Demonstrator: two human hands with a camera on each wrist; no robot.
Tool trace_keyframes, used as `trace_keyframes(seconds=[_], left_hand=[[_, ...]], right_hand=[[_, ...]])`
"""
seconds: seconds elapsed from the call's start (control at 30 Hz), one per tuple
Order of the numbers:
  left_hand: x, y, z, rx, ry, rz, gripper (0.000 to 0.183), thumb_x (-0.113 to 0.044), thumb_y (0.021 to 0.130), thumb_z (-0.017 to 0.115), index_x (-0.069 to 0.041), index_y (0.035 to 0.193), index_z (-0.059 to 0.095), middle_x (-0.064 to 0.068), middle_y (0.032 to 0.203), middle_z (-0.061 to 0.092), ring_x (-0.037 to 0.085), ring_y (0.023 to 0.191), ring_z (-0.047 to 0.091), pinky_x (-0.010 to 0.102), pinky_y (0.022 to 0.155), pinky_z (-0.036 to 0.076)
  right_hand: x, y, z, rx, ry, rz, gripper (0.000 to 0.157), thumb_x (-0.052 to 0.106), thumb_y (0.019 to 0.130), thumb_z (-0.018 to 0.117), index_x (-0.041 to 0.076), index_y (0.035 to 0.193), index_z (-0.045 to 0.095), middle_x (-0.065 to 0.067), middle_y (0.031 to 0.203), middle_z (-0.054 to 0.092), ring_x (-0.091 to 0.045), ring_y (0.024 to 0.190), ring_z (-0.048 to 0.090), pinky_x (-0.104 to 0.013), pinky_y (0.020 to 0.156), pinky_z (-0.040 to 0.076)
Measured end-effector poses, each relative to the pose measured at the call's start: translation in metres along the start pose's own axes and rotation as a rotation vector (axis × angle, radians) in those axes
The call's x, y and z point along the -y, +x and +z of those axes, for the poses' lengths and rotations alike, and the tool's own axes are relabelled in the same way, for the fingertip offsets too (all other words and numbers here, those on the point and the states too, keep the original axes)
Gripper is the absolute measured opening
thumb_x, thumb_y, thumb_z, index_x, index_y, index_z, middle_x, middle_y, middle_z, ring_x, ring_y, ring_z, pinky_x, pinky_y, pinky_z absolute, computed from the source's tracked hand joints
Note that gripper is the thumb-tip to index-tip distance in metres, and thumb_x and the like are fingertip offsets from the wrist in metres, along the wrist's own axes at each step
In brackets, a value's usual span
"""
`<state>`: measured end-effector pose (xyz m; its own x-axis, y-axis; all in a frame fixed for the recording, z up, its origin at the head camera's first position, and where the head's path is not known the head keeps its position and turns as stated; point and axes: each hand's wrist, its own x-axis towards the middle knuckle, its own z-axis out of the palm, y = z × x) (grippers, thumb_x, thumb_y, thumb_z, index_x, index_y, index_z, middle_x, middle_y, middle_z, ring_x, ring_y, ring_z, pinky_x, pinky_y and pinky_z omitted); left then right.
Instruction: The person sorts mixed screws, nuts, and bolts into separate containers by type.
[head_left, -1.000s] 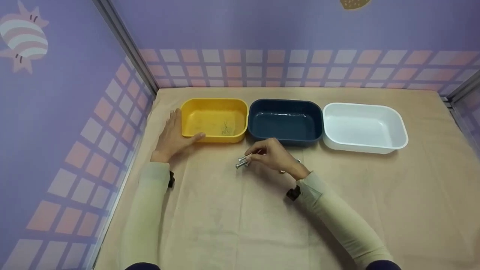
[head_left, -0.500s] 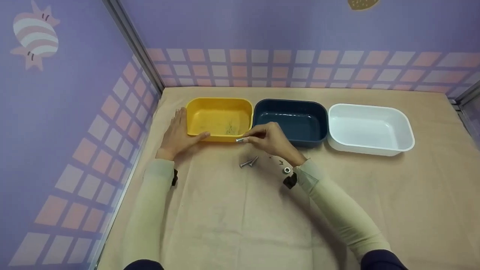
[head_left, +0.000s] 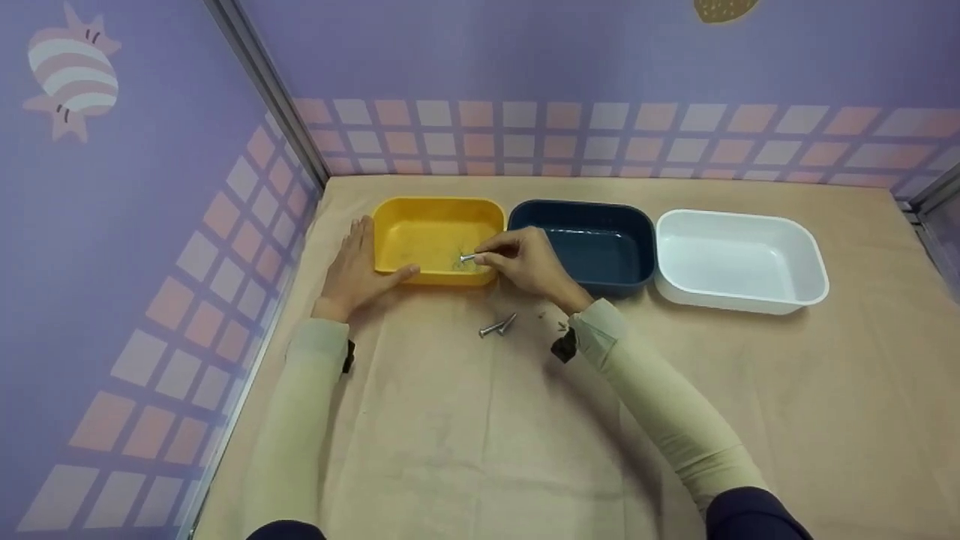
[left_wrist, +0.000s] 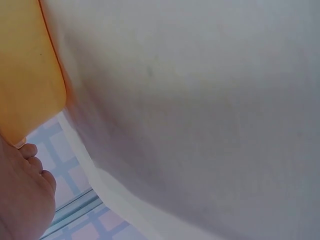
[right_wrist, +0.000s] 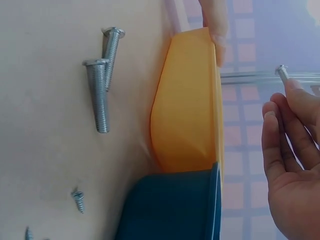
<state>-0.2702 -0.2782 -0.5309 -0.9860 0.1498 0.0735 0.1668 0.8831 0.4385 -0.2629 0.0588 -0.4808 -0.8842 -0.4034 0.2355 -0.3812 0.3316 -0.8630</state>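
Observation:
My right hand (head_left: 529, 262) pinches a silver bolt (head_left: 468, 257) between thumb and fingertips, above the right part of the yellow bin (head_left: 409, 279). In the right wrist view the bolt (right_wrist: 282, 73) points away from the fingertips, head outward. My left hand (head_left: 356, 266) rests against the yellow bin's left end with straight fingers, its thumb at the front rim. Two more bolts (head_left: 491, 328) lie together on the cloth in front of the bins. Small screws (right_wrist: 78, 200) lie nearby. Small thin marks or pieces show in the yellow bin, too faint to tell.
A dark blue bin (head_left: 600, 281) stands against the yellow one, partly behind my right hand. Right of it is a white bin (head_left: 739, 304). Purple patterned walls (head_left: 480, 60) enclose the cloth-covered table (head_left: 420, 450) at the back and left.
My right hand has picked a bolt up from the cloth and moved it forward and left over the yellow bin. Two bolts stay behind. My left hand keeps its place at the bin.

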Motion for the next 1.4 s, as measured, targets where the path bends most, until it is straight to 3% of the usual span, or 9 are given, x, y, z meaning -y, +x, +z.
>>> trace_keyframes(seconds=[0.3,0.73,1.13,1.4], left_hand=[[-0.002,0.003,-0.003,0.028,0.044,0.000,0.132,-0.085,0.088,0.060,0.002,0.170,0.004,0.024,0.178,0.007,0.038,0.167,0.004,0.054,0.136,0.007],[0.002,0.000,-0.002,0.031,0.050,0.005,0.129,-0.082,0.090,0.061,0.003,0.170,0.004,0.025,0.178,0.005,0.040,0.167,0.003,0.055,0.136,0.006],[0.001,-0.001,-0.001,0.013,0.042,0.016,0.131,-0.083,0.089,0.061,0.004,0.169,0.006,0.028,0.177,0.009,0.042,0.166,0.006,0.056,0.136,0.009],[0.000,0.001,-0.002,0.013,0.055,0.011,0.130,-0.082,0.089,0.062,0.004,0.170,0.006,0.026,0.178,0.009,0.041,0.167,0.007,0.054,0.136,0.010]], right_hand=[[-0.003,0.027,0.011,-0.072,0.023,-0.039,0.013,0.019,0.097,0.081,0.009,0.104,0.087,-0.005,0.101,0.083,-0.012,0.084,0.074,-0.020,0.074,0.061],[0.001,0.064,0.036,-0.140,0.036,0.055,0.013,0.017,0.099,0.077,0.009,0.103,0.086,-0.004,0.101,0.082,-0.013,0.089,0.075,-0.026,0.083,0.063],[-0.005,0.077,0.046,-0.196,0.055,0.094,0.013,0.015,0.100,0.075,0.008,0.106,0.085,-0.003,0.101,0.081,-0.012,0.089,0.073,-0.023,0.084,0.063],[-0.007,0.080,0.043,-0.224,-0.025,0.101,0.020,0.017,0.099,0.078,0.010,0.117,0.084,-0.004,0.115,0.081,-0.017,0.099,0.075,-0.026,0.089,0.063]])
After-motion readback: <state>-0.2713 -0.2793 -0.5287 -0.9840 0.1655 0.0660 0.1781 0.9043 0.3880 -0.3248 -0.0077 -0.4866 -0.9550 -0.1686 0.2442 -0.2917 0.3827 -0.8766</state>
